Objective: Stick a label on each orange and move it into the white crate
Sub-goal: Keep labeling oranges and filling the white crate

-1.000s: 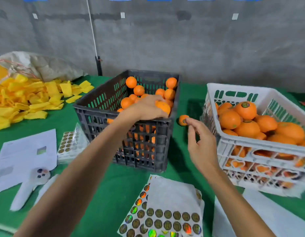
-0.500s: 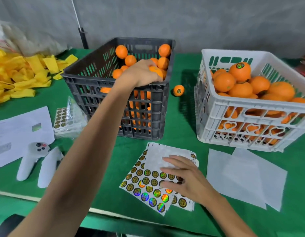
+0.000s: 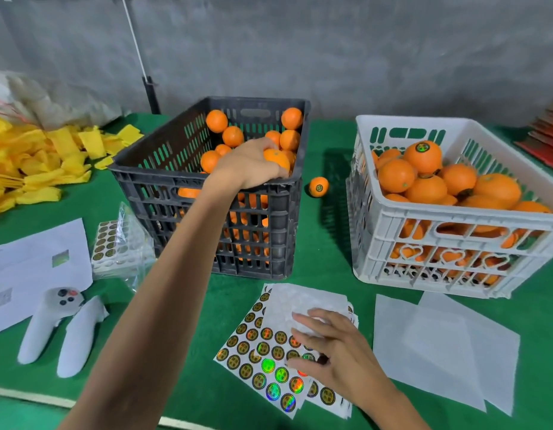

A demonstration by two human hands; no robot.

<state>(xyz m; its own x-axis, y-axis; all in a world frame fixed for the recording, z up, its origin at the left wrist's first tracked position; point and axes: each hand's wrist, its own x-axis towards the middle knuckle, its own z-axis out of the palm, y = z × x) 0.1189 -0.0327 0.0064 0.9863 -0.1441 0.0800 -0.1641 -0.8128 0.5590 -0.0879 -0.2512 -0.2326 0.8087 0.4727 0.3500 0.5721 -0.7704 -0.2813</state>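
Observation:
My left hand [image 3: 248, 162] reaches over the near rim of the black crate [image 3: 207, 193] and grips an orange [image 3: 276, 158] among several loose oranges. My right hand [image 3: 334, 352] rests with spread fingers on a sheet of round holographic labels [image 3: 262, 361] near the table's front. One labelled orange [image 3: 319, 186] lies on the green cloth between the two crates. The white crate [image 3: 455, 225] on the right is heaped with oranges; the top one [image 3: 423, 155] shows a label.
White backing sheets [image 3: 439, 346] lie right of the labels. Two white controllers [image 3: 55, 327] and a paper [image 3: 33, 268] sit at the left, with a bagged stack of labels [image 3: 120, 243] and a pile of yellow foam sleeves [image 3: 36, 162] behind.
My right hand left the labelled orange on the cloth and came down onto the label sheet. My left hand stayed on an orange in the black crate.

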